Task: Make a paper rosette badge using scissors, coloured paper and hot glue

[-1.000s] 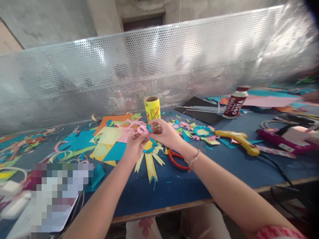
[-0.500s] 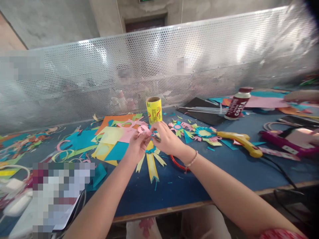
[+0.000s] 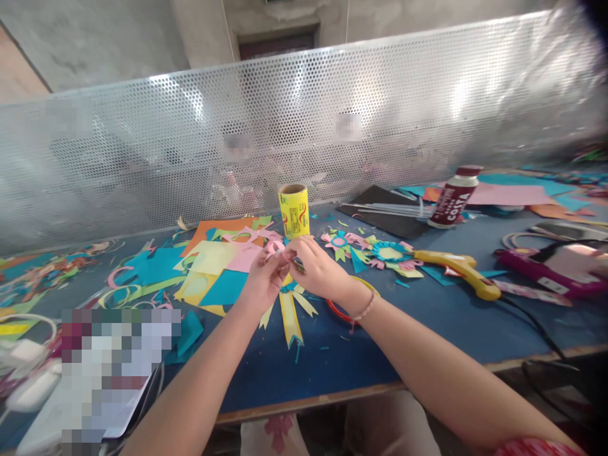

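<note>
My left hand [image 3: 266,273] pinches a curled pink paper strip [image 3: 275,247] above the table. Close against it, my right hand [image 3: 316,269] has its fingers closed at the same strip; the fingertips hide part of the paper. Beneath both hands lies a paper rosette [image 3: 289,286] in yellow and blue, with yellow ribbon tails [image 3: 291,320] pointing toward me; its upper part is covered by my hands. Just behind stands a yellow cardboard tube [image 3: 294,212]. A red and yellow ring [image 3: 339,311] lies partly under my right wrist.
Colored paper sheets [image 3: 213,259] spread to the left. Further right are finished-looking paper flowers [image 3: 392,252], a yellow glue gun [image 3: 456,269] with a black cord, a brown-red bottle [image 3: 453,199] and a purple case [image 3: 546,272]. A perforated metal screen [image 3: 190,158] closes the back.
My fingers have drawn closer together over the pink strip. My right hand has shifted slightly. Another person's hand at the far right has left the view.
</note>
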`<state>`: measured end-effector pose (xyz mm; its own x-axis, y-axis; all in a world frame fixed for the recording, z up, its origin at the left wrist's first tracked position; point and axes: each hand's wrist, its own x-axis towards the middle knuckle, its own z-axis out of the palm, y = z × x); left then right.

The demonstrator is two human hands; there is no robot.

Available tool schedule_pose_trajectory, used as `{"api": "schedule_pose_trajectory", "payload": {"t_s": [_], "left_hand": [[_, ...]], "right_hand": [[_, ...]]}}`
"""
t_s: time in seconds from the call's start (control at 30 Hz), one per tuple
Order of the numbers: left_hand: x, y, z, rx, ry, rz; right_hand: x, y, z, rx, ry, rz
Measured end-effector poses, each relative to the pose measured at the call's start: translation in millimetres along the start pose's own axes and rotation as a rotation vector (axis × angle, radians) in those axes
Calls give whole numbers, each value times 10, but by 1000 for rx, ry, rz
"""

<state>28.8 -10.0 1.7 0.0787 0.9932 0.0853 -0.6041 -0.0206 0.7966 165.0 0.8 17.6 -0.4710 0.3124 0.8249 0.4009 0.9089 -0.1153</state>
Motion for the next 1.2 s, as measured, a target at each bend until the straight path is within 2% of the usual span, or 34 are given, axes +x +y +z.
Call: {"api": "schedule_pose_trajectory", "payload": {"t_s": [0.13, 0.2, 0.27, 0.4, 0.47, 0.57, 0.73, 0.97, 1.1, 1.2], "left_hand": [[5, -17, -9, 33, 16, 18], [-2, -19, -27, 123, 22, 101], [-24, 3, -57, 299, 32, 289], [-81, 128, -118, 860, 15, 734], [-97, 190, -129, 1092, -10, 862], [-94, 220, -126, 1246, -48, 946], [-64, 164, -119, 1300, -127, 956], [-46, 125, -126, 1283, -89, 913], [-30, 104, -117, 1107, -67, 766], [-11, 65, -98, 862, -39, 542]], "right_hand": [[-19, 20, 16, 30, 15, 0], [-26, 26, 22, 54, 20, 43], [-23, 27, 17, 92, 38, 107], [5, 22, -26, 204, 59, 240], [15, 21, -46, 253, 37, 275], [13, 21, -53, 294, -7, 259], [-6, 10, -30, 264, -11, 200], [-22, 13, -11, 260, -10, 177], [-20, 30, -2, 336, -9, 229], [-10, 50, 16, 459, 17, 301]]}}
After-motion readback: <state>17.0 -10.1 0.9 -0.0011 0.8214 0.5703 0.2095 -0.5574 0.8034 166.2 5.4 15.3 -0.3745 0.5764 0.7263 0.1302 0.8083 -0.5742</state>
